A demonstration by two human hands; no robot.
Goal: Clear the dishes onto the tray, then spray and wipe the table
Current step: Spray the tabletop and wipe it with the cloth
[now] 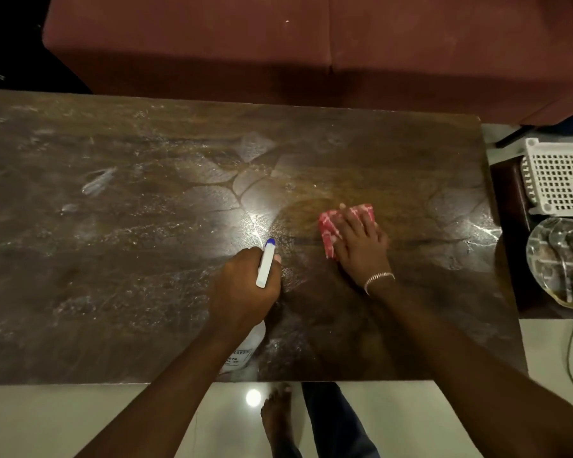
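Note:
The dark wooden table [146,259] fills the view, streaked with whitish wet spray marks. My left hand [245,289] grips a white spray bottle [266,264] with a blue nozzle tip, held near the table's front middle. The bottle's body [244,352] shows below my wrist. My right hand [361,242] lies flat with straight fingers on a red and white cloth [329,228], pressing it onto the tabletop right of centre. A patch around the cloth looks wiped and less streaked.
A maroon sofa [311,54] runs along the table's far side. Off the right edge, on a lower dark surface, stand a white perforated basket [563,176] and glass dishes [559,262]. My bare foot [277,418] is on the pale floor.

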